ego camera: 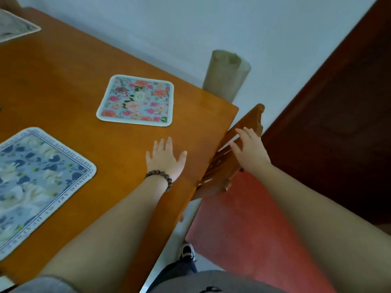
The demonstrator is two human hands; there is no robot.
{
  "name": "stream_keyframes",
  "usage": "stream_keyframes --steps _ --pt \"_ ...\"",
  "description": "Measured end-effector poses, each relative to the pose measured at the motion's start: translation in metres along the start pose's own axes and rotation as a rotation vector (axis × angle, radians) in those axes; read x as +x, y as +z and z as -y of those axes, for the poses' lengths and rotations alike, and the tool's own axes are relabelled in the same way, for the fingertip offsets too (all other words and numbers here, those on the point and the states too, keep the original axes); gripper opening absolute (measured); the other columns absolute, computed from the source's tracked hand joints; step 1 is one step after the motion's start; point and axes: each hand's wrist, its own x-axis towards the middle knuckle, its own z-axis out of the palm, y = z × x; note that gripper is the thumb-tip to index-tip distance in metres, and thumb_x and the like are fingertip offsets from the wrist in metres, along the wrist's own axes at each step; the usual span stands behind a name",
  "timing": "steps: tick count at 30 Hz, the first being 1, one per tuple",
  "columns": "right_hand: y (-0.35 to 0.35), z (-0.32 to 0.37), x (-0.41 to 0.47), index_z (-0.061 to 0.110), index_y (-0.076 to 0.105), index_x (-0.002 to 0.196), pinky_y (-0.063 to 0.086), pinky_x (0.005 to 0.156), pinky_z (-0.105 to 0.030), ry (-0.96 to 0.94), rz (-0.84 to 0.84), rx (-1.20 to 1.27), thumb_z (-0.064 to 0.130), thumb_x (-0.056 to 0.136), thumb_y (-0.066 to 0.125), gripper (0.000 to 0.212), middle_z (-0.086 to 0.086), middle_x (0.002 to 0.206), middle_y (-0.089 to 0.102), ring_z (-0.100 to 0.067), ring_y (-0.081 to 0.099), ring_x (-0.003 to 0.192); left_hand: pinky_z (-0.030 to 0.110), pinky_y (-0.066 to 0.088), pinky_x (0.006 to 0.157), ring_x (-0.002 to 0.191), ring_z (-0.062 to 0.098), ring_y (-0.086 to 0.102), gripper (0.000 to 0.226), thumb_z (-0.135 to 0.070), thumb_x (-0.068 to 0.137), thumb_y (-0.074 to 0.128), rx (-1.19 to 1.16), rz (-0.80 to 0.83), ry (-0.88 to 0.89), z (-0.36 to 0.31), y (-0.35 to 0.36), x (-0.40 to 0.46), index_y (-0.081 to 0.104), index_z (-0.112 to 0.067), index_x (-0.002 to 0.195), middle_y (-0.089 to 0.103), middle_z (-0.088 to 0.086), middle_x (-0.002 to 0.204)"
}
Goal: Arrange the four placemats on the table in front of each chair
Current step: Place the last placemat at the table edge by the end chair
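Observation:
A pink-flowered placemat [136, 100] lies on the orange wooden table [63, 81] near its right end. A larger blue and white placemat [36, 182] with lettering round its border lies at the left. The corner of a third placemat [14, 26] shows at the top left. My left hand [165, 159], with a bead bracelet at the wrist, is spread flat over the bare table just below the flowered mat. My right hand [249, 151] has straight fingers touching the top of a wooden chair [239, 144] tucked at the table's right end.
A rolled beige mat [226, 75] stands upright against the white wall beyond the table's corner. A dark wooden door [338, 113] fills the right side. Red floor [243, 229] lies below the chair, with my shoe [187, 251] on it.

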Motion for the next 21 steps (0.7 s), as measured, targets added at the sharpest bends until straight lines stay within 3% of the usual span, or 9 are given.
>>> stream_keyframes --steps 5,21 --pt "0.011 0.003 0.064 0.018 0.032 0.147 0.018 0.116 -0.049 -0.081 0.081 0.041 0.043 0.097 0.044 0.057 -0.008 0.156 0.023 -0.025 0.015 0.144 0.050 0.008 0.116 0.146 0.021 0.003 0.074 -0.062 0.092 0.029 -0.011 -0.010 -0.147 0.001 -0.006 0.025 0.012 -0.021 0.152 0.012 0.003 0.160" --pt "0.100 0.061 0.243 0.018 0.035 0.145 0.019 0.116 -0.050 -0.549 0.401 0.017 0.039 0.098 0.046 0.053 -0.013 0.156 0.024 -0.028 0.013 0.145 0.051 0.005 0.117 0.146 0.023 -0.001 0.076 -0.064 0.091 0.029 -0.062 -0.068 -0.647 -0.002 0.009 0.114 0.008 -0.024 0.152 0.005 0.003 0.160"
